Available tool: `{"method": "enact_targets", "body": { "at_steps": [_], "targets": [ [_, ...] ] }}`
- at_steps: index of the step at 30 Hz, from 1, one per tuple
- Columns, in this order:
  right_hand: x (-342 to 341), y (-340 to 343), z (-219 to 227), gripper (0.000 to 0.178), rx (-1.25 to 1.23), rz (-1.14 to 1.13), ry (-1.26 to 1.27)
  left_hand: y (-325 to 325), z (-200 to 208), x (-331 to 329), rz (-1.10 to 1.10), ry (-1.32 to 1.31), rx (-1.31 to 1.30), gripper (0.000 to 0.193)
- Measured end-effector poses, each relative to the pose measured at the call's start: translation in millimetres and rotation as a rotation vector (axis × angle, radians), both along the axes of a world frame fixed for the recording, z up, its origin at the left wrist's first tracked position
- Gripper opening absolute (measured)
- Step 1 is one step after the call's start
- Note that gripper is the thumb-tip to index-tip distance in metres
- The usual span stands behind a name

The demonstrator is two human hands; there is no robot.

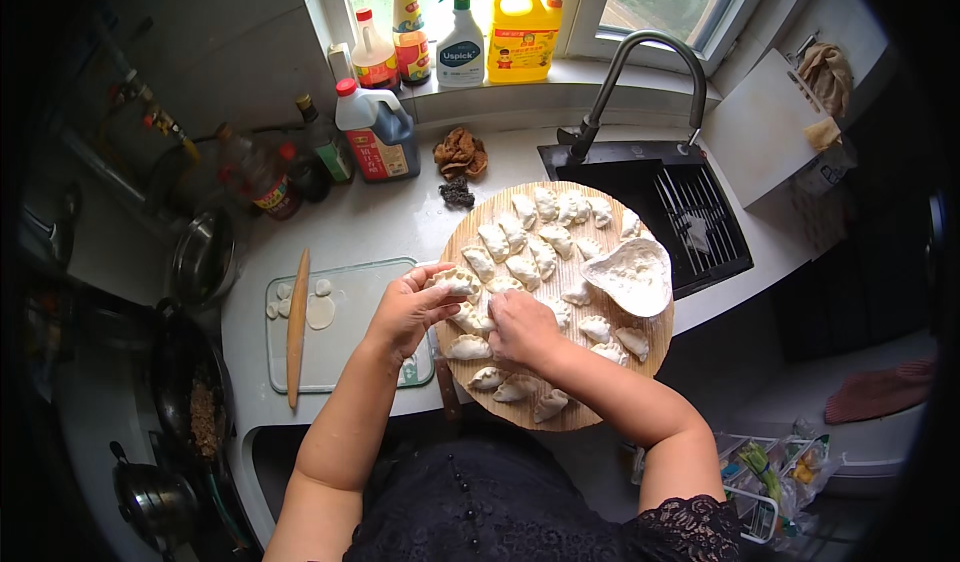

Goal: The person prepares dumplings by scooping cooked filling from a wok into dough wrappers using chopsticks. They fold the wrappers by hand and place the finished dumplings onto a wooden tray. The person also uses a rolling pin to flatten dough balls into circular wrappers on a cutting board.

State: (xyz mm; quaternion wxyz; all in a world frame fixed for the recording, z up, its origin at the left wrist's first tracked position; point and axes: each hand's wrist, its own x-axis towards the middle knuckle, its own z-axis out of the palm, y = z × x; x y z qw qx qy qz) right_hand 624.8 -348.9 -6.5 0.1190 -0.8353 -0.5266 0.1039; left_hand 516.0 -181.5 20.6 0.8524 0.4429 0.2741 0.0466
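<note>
My left hand (403, 312) pinches a crimped, floury dumpling (457, 282) between thumb and fingers, just above the left edge of a round wooden board (625, 397). Close beside it, my right hand (523, 330) is closed over the board, its fingers curled down; whatever they hold, if anything, is hidden. Several more pleated dumplings (541, 257) lie in loose rows across the board. At its right side rests a white dish of flour (632, 274). Left of my hands, a rolling pin (297, 327) lies across a pale cutting board (350, 367) with a flat dough wrapper (321, 312) and small dough pieces (284, 307).
A black sink (590, 172) with a curved faucet (622, 57) sits behind the board. Bottles, including a large sauce jug (377, 132), stand at the back left; a spray bottle (461, 42) and yellow jug (523, 40) line the sill. A wok (180, 382) with brown filling is at left.
</note>
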Motion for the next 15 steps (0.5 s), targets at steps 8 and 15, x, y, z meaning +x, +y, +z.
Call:
{"method": "enact_targets", "body": {
  "at_steps": [8,15],
  "targets": [
    [22.4,-15.8,10.1,0.014,0.169,0.229,0.017,-1.9,-0.5,-11.4,0.007,-0.002,-0.008,0.032],
    [16.5,-38.7,-11.0,0.015,0.013,0.32,0.045,-8.7,1.8,-15.4,0.005,0.016,0.029,0.035]
  ]
}}
